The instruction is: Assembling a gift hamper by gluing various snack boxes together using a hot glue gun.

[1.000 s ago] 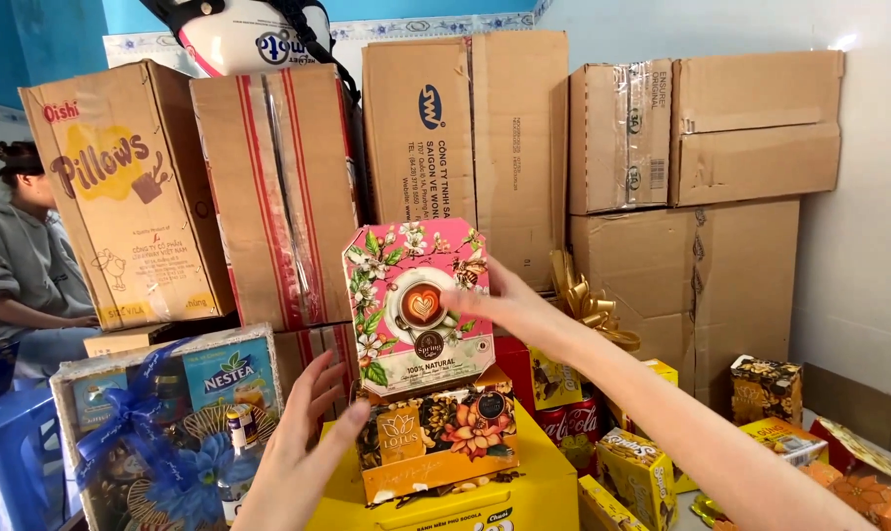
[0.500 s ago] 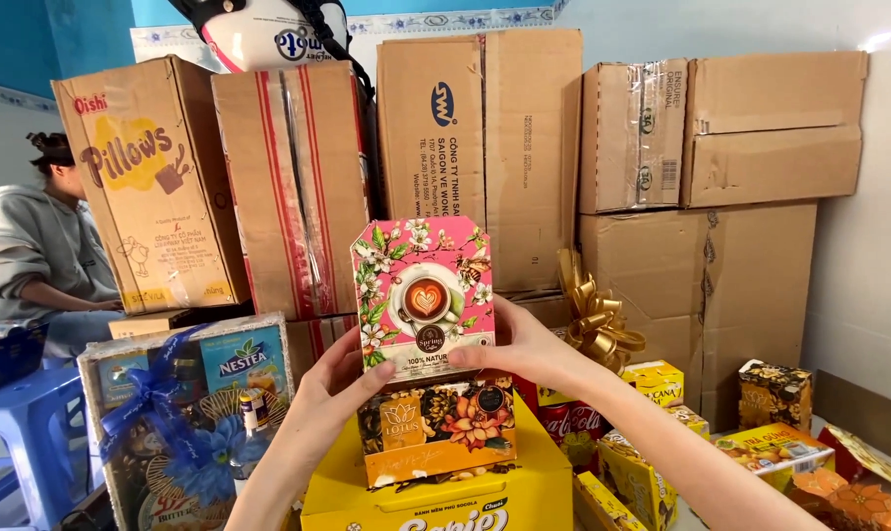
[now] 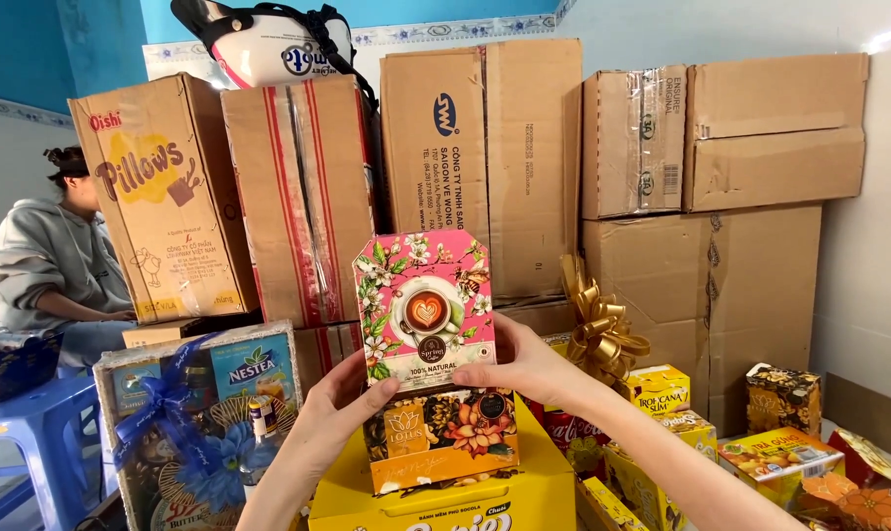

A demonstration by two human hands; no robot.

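Note:
A pink floral box (image 3: 424, 313) with a coffee cup picture stands upright on top of an orange flower-printed box (image 3: 443, 435). Both rest on a large yellow carton (image 3: 465, 497). My left hand (image 3: 335, 421) grips the pink box at its lower left corner. My right hand (image 3: 524, 366) holds its lower right edge, fingers wrapped onto the front.
Stacked brown cardboard cartons (image 3: 524, 157) fill the wall behind. A wrapped gift basket with a blue bow (image 3: 195, 423) stands at left, a gold ribbon bow (image 3: 595, 329) and small boxes (image 3: 770, 452) at right. A person in a grey hoodie (image 3: 47, 270) sits far left by a blue stool (image 3: 28, 423).
The pink box has settled lower onto the orange box. My left hand rose from beside the stack to grip its lower left corner, and the view shifted slightly.

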